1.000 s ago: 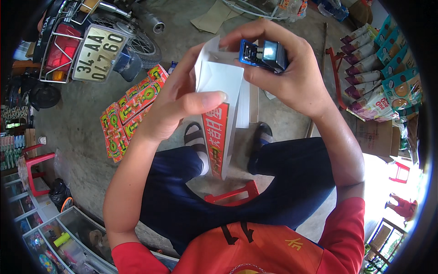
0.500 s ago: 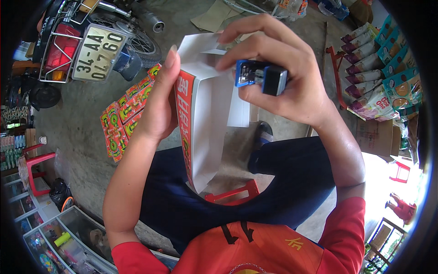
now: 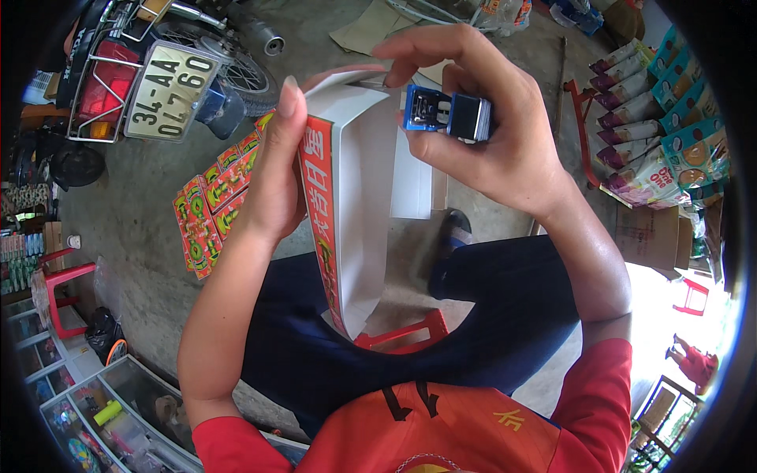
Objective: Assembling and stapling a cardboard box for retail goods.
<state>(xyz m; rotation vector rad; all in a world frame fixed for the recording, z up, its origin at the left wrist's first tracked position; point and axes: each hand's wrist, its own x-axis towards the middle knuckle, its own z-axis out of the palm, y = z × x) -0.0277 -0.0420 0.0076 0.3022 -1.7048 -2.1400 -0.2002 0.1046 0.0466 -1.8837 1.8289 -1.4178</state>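
Observation:
A long, shallow cardboard box (image 3: 365,205), white inside with a red printed side, is held up on end above my lap. My left hand (image 3: 272,173) grips its left side, thumb raised at the upper corner. At the box's far end a flap is folded over. In my right hand (image 3: 512,134) is a small blue and black stapler (image 3: 446,114), its jaws apart and facing the box. The right index and middle fingertips reach to the folded end, at or very near its edge. The left fingers behind the box are hidden.
Flat red and green printed cardboard sheets (image 3: 211,209) lie on the floor at left. Beyond them stands a motorbike (image 3: 169,87). A red plastic stool (image 3: 414,331) shows below the box. Hanging snack packets (image 3: 682,118) and a carton (image 3: 650,236) are at right.
The far-end flap, upright before, is now folded over. My right hand has shifted slightly up with the stapler, and the box has turned a little, showing more of its red side.

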